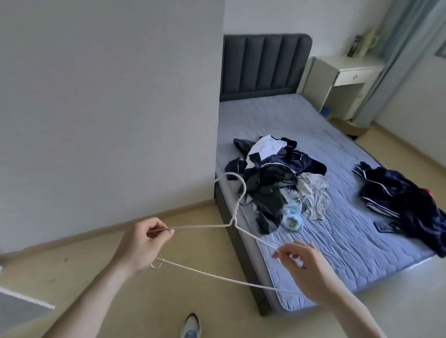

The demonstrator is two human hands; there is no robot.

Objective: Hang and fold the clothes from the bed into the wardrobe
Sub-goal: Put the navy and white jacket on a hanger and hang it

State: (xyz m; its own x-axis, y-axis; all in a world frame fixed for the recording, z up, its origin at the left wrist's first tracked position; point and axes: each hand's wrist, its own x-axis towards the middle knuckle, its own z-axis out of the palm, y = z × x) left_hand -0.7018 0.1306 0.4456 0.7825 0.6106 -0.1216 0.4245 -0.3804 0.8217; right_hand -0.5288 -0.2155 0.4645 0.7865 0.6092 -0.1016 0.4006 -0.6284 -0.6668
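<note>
A shoe [191,331] stands on the floor [133,310] at the bottom. Above it, the left hand [140,245] pinches one shoulder of a white wire hanger [234,230], fingers curled round the wire; the right hand [307,269] grips the other shoulder between thumb and fingertips. Beyond, on the bed [343,243], a mixed clothes pile [276,183] lies near the left edge; a dark garment [409,205] lies at the right edge. A nightstand [341,79] stands beside the headboard [263,66].

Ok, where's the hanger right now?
Head view, lower middle: the white hanger is held between the left hand and right hand, just before the bed's near corner.
</note>
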